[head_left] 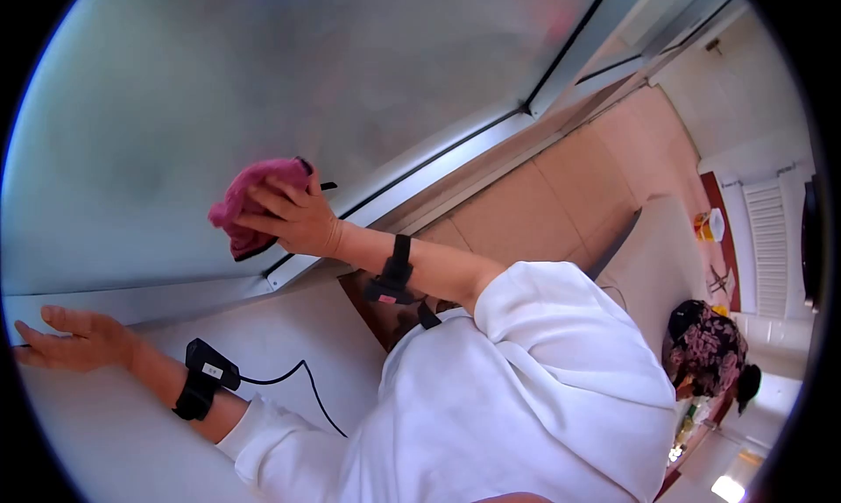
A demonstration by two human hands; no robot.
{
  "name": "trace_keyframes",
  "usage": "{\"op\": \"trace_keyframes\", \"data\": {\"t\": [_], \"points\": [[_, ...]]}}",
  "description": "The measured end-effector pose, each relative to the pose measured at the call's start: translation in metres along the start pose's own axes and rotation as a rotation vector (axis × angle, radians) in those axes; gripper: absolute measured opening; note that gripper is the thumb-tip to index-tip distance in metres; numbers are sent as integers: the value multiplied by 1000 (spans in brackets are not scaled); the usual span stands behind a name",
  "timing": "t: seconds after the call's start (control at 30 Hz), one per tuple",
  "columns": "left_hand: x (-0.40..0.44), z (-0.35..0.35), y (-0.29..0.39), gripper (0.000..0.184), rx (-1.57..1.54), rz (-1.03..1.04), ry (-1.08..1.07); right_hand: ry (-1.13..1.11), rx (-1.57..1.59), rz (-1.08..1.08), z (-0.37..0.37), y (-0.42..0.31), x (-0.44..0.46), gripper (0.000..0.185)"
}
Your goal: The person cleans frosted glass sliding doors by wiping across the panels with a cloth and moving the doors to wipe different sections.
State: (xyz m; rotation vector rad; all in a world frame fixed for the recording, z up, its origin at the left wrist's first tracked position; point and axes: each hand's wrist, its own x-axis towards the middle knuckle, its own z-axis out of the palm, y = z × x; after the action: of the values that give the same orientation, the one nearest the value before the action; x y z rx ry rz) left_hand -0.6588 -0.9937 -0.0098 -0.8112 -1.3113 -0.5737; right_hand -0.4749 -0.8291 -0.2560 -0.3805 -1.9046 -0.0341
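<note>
Head view:
Right hand [293,216]: fingers spread and bent, grasping pink cloth [231,201]; cloth under fingers, over frosted panel [158,135], presumably gripped broadly to keep folds together; pressure on panel cannot be told
Left hand [81,341]: fingers extended, released, holding nothing, perhaps out for balance; metal frame [166,305] just beside fingers
Black wrist device [210,369]: behind left fingers, strapped, presumably leaving palm unencumbered

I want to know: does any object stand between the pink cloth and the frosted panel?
Nothing visible does: the right hand holds the pink cloth up to the frosted panel, and the left hand is apart from it. The cloth's far side is hidden.
</note>
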Motion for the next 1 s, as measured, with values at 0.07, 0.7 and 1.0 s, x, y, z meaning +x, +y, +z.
{"op": "trace_keyframes", "data": {"t": [0.07, 0.7, 1.0], "points": [[-2, 0, -7, 57, 73, -14, -5, -41, -80, -231, -12, 18, 1, 54], [-1, -1, -7, 50, 167, 99, 9, 1003, 158, 963, -108, 319, -90, 58], [10, 7, 11, 48, 67, 103, 60, 887, 473, 1506, -58, 141, -53, 55]]}}
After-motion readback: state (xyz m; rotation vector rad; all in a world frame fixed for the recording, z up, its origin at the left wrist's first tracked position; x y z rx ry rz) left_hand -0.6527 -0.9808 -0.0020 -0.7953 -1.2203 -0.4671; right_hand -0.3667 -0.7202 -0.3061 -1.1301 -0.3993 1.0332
